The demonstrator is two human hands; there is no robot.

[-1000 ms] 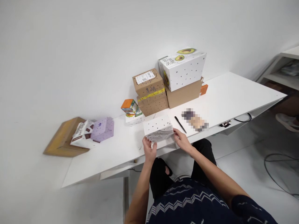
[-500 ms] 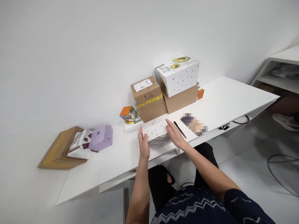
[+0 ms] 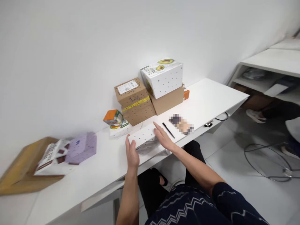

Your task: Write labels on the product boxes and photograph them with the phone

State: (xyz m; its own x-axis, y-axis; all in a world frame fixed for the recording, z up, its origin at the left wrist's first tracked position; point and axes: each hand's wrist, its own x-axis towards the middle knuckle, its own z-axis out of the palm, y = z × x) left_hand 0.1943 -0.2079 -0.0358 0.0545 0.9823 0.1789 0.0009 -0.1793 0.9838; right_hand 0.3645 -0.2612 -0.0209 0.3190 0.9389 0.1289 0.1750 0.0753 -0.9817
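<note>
By the front edge of the worktop, the white box stretches lengthwise between left hand and right hand at its ends; I cannot tell if they grip.

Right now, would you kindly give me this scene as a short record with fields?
Left hand: fingers extended, at the left end of a white speckled box
Right hand: fingers extended, at the box's right end
Beside right hand: black pen, then a pixelated item
Back of white table: avocado-print box atop brown carton
Left end: purple box, chocolate-print box
</note>
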